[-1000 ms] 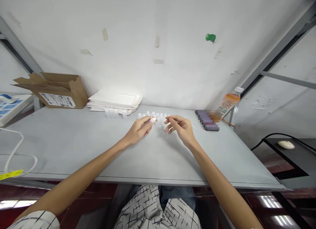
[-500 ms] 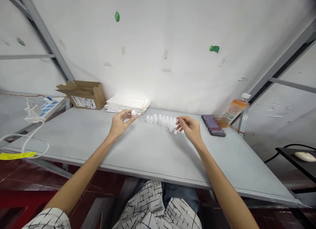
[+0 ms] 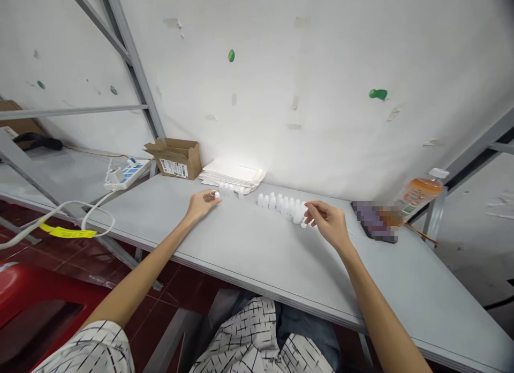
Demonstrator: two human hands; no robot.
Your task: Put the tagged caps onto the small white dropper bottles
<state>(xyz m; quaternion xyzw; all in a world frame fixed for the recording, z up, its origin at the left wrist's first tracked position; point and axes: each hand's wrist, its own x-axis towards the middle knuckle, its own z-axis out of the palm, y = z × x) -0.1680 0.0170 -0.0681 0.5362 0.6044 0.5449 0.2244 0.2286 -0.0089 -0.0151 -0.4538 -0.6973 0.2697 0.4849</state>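
Note:
My left hand (image 3: 203,204) is closed on a small white plastic dropper bottle (image 3: 217,194), its white top showing at the fingertips. Just beyond it, a few small translucent bottles (image 3: 241,192) stand on the table by the white paper stack. In the middle of the table, several more small white bottles (image 3: 285,204) stand close together in a slanting row. At the right end of that row hovers my right hand (image 3: 327,221), fingers loosely bent and apart, with nothing visible in them. Its fingers partly cover the nearest bottles.
A stack of white card or paper (image 3: 233,172) lies against the wall beside an open cardboard box (image 3: 179,157). On the right are a phone (image 3: 367,217) and an orange drink bottle (image 3: 420,193). A power strip (image 3: 134,172) with cables sits left of the grey table (image 3: 249,250).
My left hand has carried the small bottle left across the table, beside the few bottles near the papers. My right hand stays by the row. The view has turned left.

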